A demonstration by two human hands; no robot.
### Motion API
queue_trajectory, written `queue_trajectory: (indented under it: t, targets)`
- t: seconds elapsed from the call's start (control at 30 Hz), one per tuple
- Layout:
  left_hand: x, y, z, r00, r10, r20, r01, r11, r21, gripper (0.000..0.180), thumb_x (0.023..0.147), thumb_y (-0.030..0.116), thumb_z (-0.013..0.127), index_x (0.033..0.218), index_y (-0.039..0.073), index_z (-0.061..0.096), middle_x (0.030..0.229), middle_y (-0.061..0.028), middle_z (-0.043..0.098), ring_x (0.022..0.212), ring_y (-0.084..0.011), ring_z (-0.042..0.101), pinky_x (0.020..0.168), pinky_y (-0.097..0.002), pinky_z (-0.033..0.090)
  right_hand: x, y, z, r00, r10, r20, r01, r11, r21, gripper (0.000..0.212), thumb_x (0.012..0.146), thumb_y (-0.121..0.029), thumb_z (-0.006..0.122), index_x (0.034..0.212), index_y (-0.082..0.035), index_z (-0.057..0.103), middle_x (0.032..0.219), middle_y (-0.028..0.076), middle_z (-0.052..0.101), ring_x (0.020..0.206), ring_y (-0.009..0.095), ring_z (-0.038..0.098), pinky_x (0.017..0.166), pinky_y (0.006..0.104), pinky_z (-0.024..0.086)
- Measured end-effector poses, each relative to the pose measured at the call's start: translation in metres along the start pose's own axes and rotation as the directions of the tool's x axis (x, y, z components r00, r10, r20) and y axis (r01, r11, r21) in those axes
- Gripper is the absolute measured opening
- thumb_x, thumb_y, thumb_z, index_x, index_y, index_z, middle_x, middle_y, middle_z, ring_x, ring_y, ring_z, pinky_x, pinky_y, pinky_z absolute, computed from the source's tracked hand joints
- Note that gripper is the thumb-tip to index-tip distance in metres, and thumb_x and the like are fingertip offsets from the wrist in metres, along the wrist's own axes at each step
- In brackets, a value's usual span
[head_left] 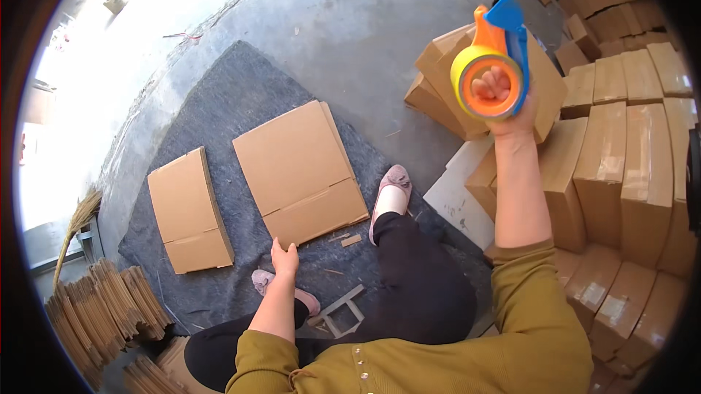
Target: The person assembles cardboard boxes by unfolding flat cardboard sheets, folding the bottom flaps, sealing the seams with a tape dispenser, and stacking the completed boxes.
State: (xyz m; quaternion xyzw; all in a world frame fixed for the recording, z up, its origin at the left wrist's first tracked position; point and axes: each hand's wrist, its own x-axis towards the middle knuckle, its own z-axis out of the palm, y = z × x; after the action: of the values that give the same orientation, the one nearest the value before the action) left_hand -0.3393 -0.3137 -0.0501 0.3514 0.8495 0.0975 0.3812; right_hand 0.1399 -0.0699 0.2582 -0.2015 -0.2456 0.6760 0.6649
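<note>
Raised at the upper right, my right hand [493,89] is closed round a tape gun [491,35]. Its body is orange and blue, with a roll of yellow tape [461,65] on it, and my curled fingers show through the orange hub. Low in the middle, my left hand [284,257] has its index finger and thumb apart. That fingertip is at the lower edge of a large flat folded carton [299,167]; whether it touches I cannot tell. A smaller stack of folded cartons [188,211] lies to the left.
Both lie on a dark mat [241,80]. Made-up cartons [606,167] are stacked along the right, with a few [445,65] behind my right hand. Bundled flat cardboard [102,306] and a straw broom [77,222] stand at the lower left. A white board [456,193] lies right of my shoe.
</note>
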Motion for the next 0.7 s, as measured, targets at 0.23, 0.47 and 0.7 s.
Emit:
queue_trajectory:
  t: [0.23, 0.47, 0.7]
  targets:
    - [-0.011, -0.002, 0.021, 0.991, 0.122, -0.049, -0.117, 0.989, 0.095, 0.065, 0.085, 0.017, 0.070, 0.142, -0.001, 0.045, 0.143, -0.0240, 0.046, 0.133, -0.0379, 0.046, 0.112, -0.0424, 0.038, 0.136, -0.066, -0.050, 0.934, -0.239, -0.264, 0.237, 0.971, -0.042, 0.028, 0.094, -0.025, 0.051, 0.080, -0.007, 0.065, 0.060, 0.004, 0.054, 0.065, 0.024, 0.053, 0.077, 0.0416, 0.049]
    - [-0.003, 0.037, 0.005, 0.961, 0.082, -0.266, -0.086, 0.996, -0.002, 0.071, 0.086, 0.021, 0.070, 0.146, -0.001, 0.038, 0.145, -0.0245, 0.042, 0.136, -0.0395, 0.041, 0.114, -0.0446, 0.033, 0.145, -0.091, -0.103, 0.982, -0.094, 0.162, 0.054, 0.971, 0.232, 0.048, 0.096, -0.029, 0.037, 0.127, -0.002, 0.063, 0.132, 0.018, 0.062, 0.122, 0.035, 0.058, 0.106, 0.0523, 0.044]
    - [0.019, 0.043, 0.010, 0.967, -0.232, -0.107, 0.230, 0.973, -0.032, 0.074, 0.086, 0.036, 0.070, 0.148, 0.008, 0.040, 0.150, -0.0155, 0.041, 0.138, -0.0355, 0.040, 0.114, -0.0448, 0.036, 0.148, -0.058, -0.068, 0.822, 0.200, 0.533, -0.312, 0.941, 0.129, 0.054, 0.101, -0.029, 0.029, 0.140, 0.000, 0.052, 0.143, 0.017, 0.054, 0.137, 0.034, 0.047, 0.120, 0.0510, 0.027]
